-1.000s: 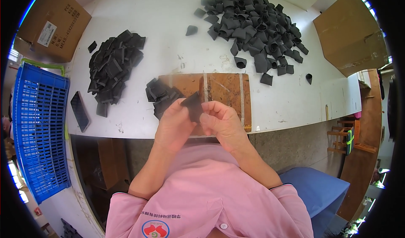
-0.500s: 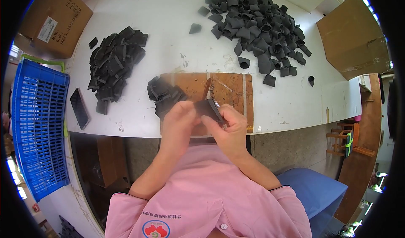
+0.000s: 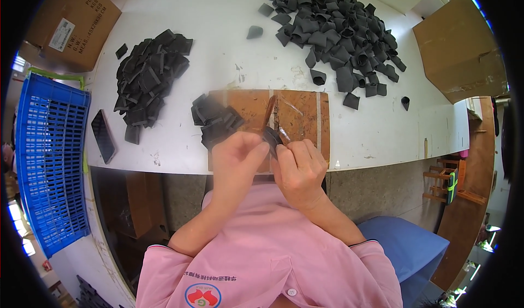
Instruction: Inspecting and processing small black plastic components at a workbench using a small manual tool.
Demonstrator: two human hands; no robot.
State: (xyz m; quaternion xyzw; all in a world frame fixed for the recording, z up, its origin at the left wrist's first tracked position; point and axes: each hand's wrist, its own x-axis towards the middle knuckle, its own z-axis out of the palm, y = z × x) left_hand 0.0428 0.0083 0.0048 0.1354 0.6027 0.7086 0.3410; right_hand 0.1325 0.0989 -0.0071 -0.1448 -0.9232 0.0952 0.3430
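Observation:
Between my hands is a small black fabric piece (image 3: 271, 139), folded or turned edge-on, over the near part of a brown wooden board (image 3: 303, 114). My left hand (image 3: 237, 158) pinches its left side between thumb and fingers. On the other side, my right hand (image 3: 300, 169) is closed with its fingertips at the piece. Just beyond them a narrow brown strip (image 3: 271, 110) and a shiny silvery tool-like part (image 3: 284, 134) show on the board; their kind is unclear. A small heap of black pieces (image 3: 213, 117) lies by my left hand.
At the left lie a pile of flat black pieces (image 3: 147, 79) and a phone (image 3: 102, 136). A large pile of black fabric loops (image 3: 338, 32) covers the far right of the white table (image 3: 218, 51). Cardboard boxes (image 3: 71, 24) flank it; a blue crate (image 3: 52, 166) stands left.
The black piece was broad and flat to view; now it appears narrow and edge-on. My right hand has turned, its back now facing up, and the hands have come closer together.

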